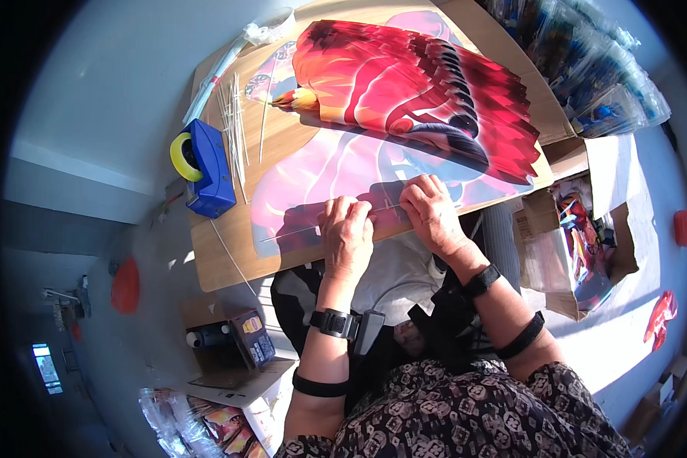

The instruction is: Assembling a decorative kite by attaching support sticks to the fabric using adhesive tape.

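Rod (pixel 313 227): a thin, pale stick lies across the near edge of a pink printed sheet (pixel 336 172), under both hands. Its long axis runs nearly left to right, tilted so that the left end sits a little nearer the person and the right end rises slightly away. The left end pokes out bare beyond the left hand, pointing toward the left rim of the board (pixel 221 263); the right part passes beneath the fingers and cannot be followed past the right hand.

Left hand (pixel 347 233) rests palm down on the sheet with its fingers bent and close together, fingertips pressing down on the rod. Right hand (pixel 433 212) lies just beside it, also palm down, fingers curled and pressed together over the same line; whether it pinches the rod or only pushes on it I cannot tell. The two hands are near each other but apart, and both sit right on the rod, so neither is nearer; the free length lies to the left of the left hand.

Farther from the person, a stack of red printed sheets (pixel 420 84) covers the top of the pink one. At the board's left edge stands a blue tape dispenser (pixel 206 168), with a loose bunch of more sticks (pixel 235 126) just beside it, running roughly away from the person.
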`<state>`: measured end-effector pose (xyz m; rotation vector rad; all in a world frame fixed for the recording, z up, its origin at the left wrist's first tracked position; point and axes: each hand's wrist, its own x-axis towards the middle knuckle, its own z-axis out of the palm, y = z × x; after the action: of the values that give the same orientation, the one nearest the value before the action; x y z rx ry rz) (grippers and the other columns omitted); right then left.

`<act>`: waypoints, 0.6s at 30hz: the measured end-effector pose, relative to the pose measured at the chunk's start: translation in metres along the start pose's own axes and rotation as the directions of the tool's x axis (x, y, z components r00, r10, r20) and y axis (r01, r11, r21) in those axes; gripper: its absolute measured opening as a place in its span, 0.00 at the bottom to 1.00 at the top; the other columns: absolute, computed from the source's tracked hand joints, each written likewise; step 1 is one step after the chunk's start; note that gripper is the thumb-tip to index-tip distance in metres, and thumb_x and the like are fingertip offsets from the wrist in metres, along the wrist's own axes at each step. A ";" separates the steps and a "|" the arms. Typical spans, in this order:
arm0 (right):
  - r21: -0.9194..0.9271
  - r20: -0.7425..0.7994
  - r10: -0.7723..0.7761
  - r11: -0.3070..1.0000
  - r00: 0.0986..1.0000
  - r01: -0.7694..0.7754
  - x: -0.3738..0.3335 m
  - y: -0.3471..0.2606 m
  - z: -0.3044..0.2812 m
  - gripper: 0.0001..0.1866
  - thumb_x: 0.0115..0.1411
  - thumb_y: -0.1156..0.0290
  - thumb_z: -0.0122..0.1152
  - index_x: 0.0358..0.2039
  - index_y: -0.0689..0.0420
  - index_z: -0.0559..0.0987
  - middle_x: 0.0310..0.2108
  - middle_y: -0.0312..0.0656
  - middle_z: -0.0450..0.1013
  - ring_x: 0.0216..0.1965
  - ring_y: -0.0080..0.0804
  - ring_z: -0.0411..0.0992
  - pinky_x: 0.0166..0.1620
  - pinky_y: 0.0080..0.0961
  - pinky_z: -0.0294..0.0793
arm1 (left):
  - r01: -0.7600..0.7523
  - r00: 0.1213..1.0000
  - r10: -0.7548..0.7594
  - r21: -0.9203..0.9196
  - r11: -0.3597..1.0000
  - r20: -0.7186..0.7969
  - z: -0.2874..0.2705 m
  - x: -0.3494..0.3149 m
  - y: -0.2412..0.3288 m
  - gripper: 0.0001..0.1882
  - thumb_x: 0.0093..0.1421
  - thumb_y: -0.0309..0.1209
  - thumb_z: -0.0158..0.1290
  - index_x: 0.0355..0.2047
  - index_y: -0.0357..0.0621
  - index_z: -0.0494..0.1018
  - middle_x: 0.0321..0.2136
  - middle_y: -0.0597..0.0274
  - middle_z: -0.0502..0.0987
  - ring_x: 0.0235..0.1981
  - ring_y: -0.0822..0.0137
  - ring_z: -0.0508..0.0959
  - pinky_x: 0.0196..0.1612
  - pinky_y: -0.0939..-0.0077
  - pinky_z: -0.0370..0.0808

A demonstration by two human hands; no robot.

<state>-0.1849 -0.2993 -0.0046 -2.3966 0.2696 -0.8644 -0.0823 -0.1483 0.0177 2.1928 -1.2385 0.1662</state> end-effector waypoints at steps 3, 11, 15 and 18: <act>-0.004 0.004 0.005 1.000 1.000 -0.005 -0.001 0.001 0.002 0.07 0.50 0.77 0.59 0.30 0.58 0.73 0.33 0.43 0.68 0.38 0.44 0.67 0.44 0.36 0.68 | 0.016 1.000 -0.016 -0.018 1.000 -0.002 0.008 0.004 -0.001 0.12 0.47 0.20 0.57 0.34 0.44 0.73 0.33 0.61 0.72 0.41 0.56 0.71 0.45 0.60 0.67; -0.030 -0.010 0.009 0.999 1.000 -0.009 -0.002 0.000 0.001 0.06 0.49 0.77 0.59 0.29 0.57 0.72 0.33 0.42 0.68 0.38 0.43 0.67 0.43 0.35 0.68 | -0.007 1.000 0.007 -0.016 1.000 -0.025 0.014 0.009 -0.001 0.14 0.45 0.17 0.56 0.33 0.44 0.73 0.31 0.60 0.72 0.37 0.55 0.70 0.43 0.61 0.67; -0.038 0.001 0.014 0.999 1.000 -0.014 -0.003 0.001 0.001 0.07 0.49 0.77 0.59 0.29 0.57 0.72 0.33 0.41 0.68 0.37 0.43 0.67 0.43 0.35 0.68 | -0.009 1.000 0.009 -0.006 1.000 -0.011 0.014 0.010 0.000 0.13 0.45 0.17 0.57 0.33 0.44 0.73 0.30 0.61 0.72 0.37 0.55 0.70 0.42 0.61 0.67; -0.039 -0.002 0.003 0.999 1.000 -0.003 -0.003 0.001 0.000 0.07 0.49 0.76 0.59 0.29 0.57 0.72 0.33 0.41 0.68 0.37 0.43 0.67 0.43 0.36 0.68 | -0.005 1.000 0.005 -0.012 1.000 -0.008 0.013 0.010 0.001 0.13 0.45 0.17 0.57 0.32 0.44 0.73 0.30 0.61 0.72 0.37 0.55 0.70 0.42 0.61 0.67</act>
<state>-0.1871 -0.2985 -0.0068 -2.4304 0.2936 -0.8677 -0.0797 -0.1631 0.0110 2.1768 -1.2375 0.1696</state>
